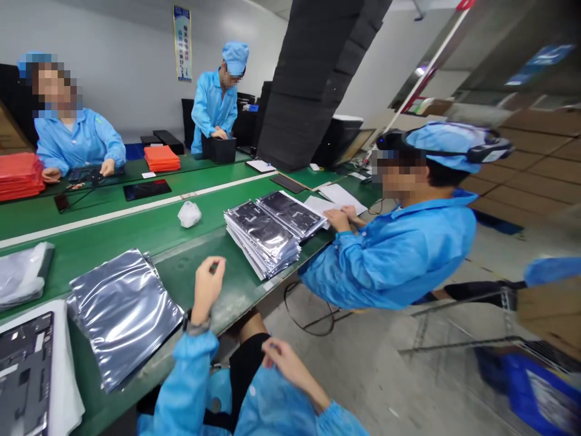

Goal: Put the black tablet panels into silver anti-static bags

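Here, the right hand (285,363) lies with its fingers (272,350) curled against the blue smock (267,406); whether they pinch the cloth cannot be told. The left hand (207,289), a wristwatch (196,324) below it, is raised just over the green workbench (181,266), fingers half curled, any hold unclear. Left of it, not touching, lies a silvery anti-static bag (124,318). Farther off, a stack of such bags (262,236) sits beside a seated co-worker's hands (340,218).
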### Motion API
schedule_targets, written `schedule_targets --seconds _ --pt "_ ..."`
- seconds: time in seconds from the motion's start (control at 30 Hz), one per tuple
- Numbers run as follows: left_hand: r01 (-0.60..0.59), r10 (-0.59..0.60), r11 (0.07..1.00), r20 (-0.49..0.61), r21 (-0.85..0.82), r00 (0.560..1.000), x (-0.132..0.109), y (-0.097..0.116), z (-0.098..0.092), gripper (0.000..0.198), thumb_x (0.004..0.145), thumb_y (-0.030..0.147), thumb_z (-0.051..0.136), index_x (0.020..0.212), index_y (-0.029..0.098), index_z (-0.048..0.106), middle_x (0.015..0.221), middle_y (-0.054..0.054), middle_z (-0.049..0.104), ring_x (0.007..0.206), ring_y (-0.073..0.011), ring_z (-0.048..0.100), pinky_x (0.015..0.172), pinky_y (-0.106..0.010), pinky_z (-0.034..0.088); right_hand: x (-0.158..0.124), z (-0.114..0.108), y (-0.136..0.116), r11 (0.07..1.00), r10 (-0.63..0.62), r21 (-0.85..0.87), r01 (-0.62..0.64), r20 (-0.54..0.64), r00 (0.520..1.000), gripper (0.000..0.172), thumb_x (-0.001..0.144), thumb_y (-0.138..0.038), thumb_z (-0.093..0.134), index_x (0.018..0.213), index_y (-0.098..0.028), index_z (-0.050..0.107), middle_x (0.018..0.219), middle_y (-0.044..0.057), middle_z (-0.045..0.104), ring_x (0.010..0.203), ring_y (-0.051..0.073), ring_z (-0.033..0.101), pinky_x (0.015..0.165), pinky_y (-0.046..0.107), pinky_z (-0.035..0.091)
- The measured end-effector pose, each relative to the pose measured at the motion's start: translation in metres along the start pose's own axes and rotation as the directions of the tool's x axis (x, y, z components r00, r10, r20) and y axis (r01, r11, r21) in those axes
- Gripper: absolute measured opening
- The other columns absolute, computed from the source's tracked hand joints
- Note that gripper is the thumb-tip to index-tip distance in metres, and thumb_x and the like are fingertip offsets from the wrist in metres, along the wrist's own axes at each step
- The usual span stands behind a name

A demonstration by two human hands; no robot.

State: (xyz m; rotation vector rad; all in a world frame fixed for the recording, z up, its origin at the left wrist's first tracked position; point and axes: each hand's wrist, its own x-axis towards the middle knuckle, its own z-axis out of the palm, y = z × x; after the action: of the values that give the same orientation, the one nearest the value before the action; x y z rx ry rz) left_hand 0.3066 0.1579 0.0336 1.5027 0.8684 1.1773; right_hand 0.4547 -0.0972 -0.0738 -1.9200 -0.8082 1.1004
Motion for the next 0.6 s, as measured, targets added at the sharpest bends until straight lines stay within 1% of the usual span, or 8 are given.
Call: schedule_targets --seconds 0.03,0.1,0.17,0.27,0.33,0.37,0.5,0.6 --pt "-0.021 0.021 1.000 -0.016 0.017 1.000 0.033 0.003 0.013 0.009 0.089 0.025 0.069 0.088 0.022 0.077 0.097 -0.008 0.076 0.094 -0.0233 0.067 0.092 -0.030 0.049 0.016 -0.008 -0.007 0.998 -0.038 0.047 0.044 -0.122 0.992 0.055 0.071 -0.079 0.056 0.075 -0.024 0.062 0.064 0.007 0.069 0.063 0.025 0.067 0.065 0.038 0.054" --pt "-0.028 0.020 0.978 0.040 0.208 0.999 0.097 0.007 0.041 0.007 0.089 0.021 0.068 0.091 0.021 0.075 0.107 -0.011 0.075 0.107 -0.0254 0.066 0.103 -0.033 0.045 0.046 -0.028 -0.023 0.982 -0.094 0.119 0.146 -0.365 0.926 0.061 0.075 -0.082 0.052 0.086 -0.022 0.061 0.082 0.011 0.073 0.078 0.026 0.070 0.071 0.036 0.056" --pt "-0.032 0.008 0.954 0.081 0.297 0.997 0.155 0.010 0.070 0.007 0.086 0.021 0.072 0.093 0.020 0.073 0.117 -0.015 0.073 0.120 -0.0292 0.062 0.110 -0.036 0.040 0.074 -0.050 -0.038 0.954 -0.121 0.164 0.252 -0.558 0.821 0.065 0.080 -0.081 0.048 0.100 -0.020 0.061 0.104 0.016 0.072 0.097 0.027 0.070 0.081 0.036 0.057" --pt "-0.022 -0.054 0.906 0.168 0.423 0.984 0.220 0.008 0.111 0.014 0.083 0.027 0.077 0.086 0.016 0.070 0.118 -0.023 0.072 0.127 -0.0359 0.059 0.110 -0.040 0.038 0.120 -0.079 -0.061 0.909 -0.129 0.180 0.377 -0.738 0.663 0.069 0.087 -0.075 0.044 0.123 -0.018 0.054 0.134 0.018 0.062 0.124 0.027 0.061 0.098 0.036 0.052" --pt "-0.014 -0.121 0.862 0.232 0.507 0.965 0.249 0.001 0.137 0.023 0.083 0.035 0.077 0.080 0.015 0.068 0.111 -0.026 0.074 0.124 -0.0392 0.061 0.104 -0.040 0.041 0.155 -0.091 -0.075 0.893 -0.115 0.178 0.413 -0.797 0.593 0.074 0.089 -0.072 0.042 0.136 -0.016 0.048 0.145 0.019 0.055 0.135 0.027 0.053 0.107 0.036 0.046" --pt "-0.015 -0.152 0.840 0.262 0.543 0.953 0.259 -0.003 0.149 0.027 0.082 0.039 0.078 0.077 0.015 0.067 0.106 -0.027 0.074 0.122 -0.0399 0.063 0.101 -0.039 0.043 0.173 -0.096 -0.080 0.890 -0.103 0.181 0.419 -0.814 0.572 0.077 0.089 -0.072 0.041 0.141 -0.015 0.044 0.148 0.019 0.052 0.139 0.027 0.049 0.111 0.037 0.043" --pt "-0.077 -0.215 0.755 0.357 0.651 0.909 0.284 -0.027 0.185 0.036 0.081 0.049 0.078 0.078 0.015 0.069 0.097 -0.024 0.077 0.114 -0.0369 0.068 0.090 -0.034 0.047 0.233 -0.103 -0.091 0.889 -0.034 0.224 0.400 -0.839 0.543 0.088 0.089 -0.072 0.039 0.150 -0.009 0.036 0.157 0.023 0.041 0.147 0.033 0.039 0.119 0.045 0.033" --pt "-0.178 -0.186 0.702 0.419 0.690 0.889 0.292 -0.044 0.197 0.037 0.086 0.052 0.071 0.091 0.015 0.073 0.108 -0.021 0.077 0.112 -0.0329 0.069 0.091 -0.033 0.047 0.254 -0.101 -0.087 0.884 -0.012 0.233 0.405 -0.856 0.517 0.090 0.091 -0.070 0.039 0.154 -0.008 0.031 0.160 0.024 0.036 0.149 0.034 0.035 0.121 0.047 0.029"
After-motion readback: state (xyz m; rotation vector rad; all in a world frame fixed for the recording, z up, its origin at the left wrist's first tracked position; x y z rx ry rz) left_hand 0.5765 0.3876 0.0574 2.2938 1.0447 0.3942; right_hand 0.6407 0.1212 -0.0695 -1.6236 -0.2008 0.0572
